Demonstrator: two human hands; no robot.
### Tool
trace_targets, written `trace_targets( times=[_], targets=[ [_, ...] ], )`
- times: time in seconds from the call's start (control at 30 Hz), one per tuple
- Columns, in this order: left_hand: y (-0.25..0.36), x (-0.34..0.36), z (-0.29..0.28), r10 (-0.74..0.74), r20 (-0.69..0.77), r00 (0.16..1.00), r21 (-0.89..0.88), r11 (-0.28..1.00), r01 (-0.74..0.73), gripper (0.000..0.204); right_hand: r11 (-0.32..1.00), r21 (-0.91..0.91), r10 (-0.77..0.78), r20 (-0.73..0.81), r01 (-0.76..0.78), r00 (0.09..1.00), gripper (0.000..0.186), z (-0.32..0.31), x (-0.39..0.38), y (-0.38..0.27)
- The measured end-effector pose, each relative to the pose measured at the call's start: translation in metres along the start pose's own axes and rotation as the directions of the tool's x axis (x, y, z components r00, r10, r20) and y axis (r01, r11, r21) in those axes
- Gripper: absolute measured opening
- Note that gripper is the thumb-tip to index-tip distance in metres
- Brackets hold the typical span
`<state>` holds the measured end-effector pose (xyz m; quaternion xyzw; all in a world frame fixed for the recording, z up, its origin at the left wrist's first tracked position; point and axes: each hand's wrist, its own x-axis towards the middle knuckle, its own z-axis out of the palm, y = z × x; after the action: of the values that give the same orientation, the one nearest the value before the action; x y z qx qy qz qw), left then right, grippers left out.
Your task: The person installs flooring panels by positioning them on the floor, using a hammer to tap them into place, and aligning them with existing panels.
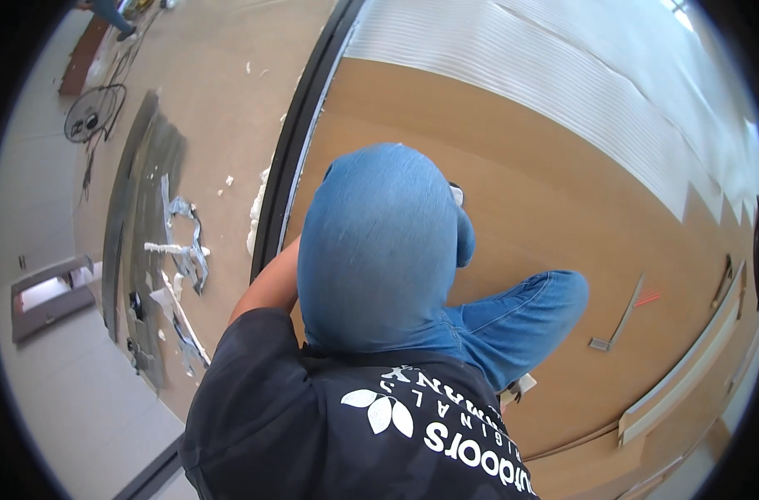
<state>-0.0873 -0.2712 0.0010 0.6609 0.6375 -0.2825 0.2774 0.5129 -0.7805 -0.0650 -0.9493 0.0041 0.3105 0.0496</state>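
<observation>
My left forearm (273,279) reaches toward the black frame edge (292,146). My raised knee (375,242) in blue jeans hides the left hand. Beside my other bent leg (521,321), a small white and dark object (523,386) shows at the edge of my black shirt (313,417). A sliver of what looks like my right hand (503,407) lies by it, its fingers mostly hidden; I cannot tell whether it holds the object. Whitish foam (254,221) bulges along the left side of the frame.
Brown board (496,167) covers the floor at right, partly under white ribbed sheeting (521,50). A metal square (621,317) lies there with red strips (646,296). Long panels (679,375) lie far right. Left of the frame are scraps (184,242), a fan (92,117) and another person's leg (113,17).
</observation>
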Motion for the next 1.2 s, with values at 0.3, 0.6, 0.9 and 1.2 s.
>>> trace_targets(
  times=[0.3, 0.6, 0.9, 1.2],
  targets=[
    [-0.013, 0.006, -0.177, 0.049, -0.159, 0.986, 0.075, 0.996, -0.038, 0.068, 0.964, -0.099, -0.261, -0.173, 0.247, 0.950, 0.056, -0.071, 0.028, -0.096],
    [0.006, 0.111, -0.369, 0.243, -0.307, 0.920, 0.212, 0.960, -0.183, 0.059, 0.293, -0.280, -0.947, -0.216, 0.914, 0.237, 0.071, -0.181, -0.018, -0.504],
    [-0.038, 0.225, -0.323, 0.215, -0.233, 0.948, 0.091, 0.976, -0.199, 0.073, -0.363, -0.391, -0.888, 0.419, 0.846, -0.188, 0.051, 0.040, -0.256, -0.843],
    [-0.052, 0.243, -0.301, 0.467, -0.313, 0.827, 0.264, 0.879, -0.397, 0.087, -0.470, -0.352, -0.796, 0.566, 0.810, -0.216, 0.053, 0.191, -0.312, -0.959]
  ],
)
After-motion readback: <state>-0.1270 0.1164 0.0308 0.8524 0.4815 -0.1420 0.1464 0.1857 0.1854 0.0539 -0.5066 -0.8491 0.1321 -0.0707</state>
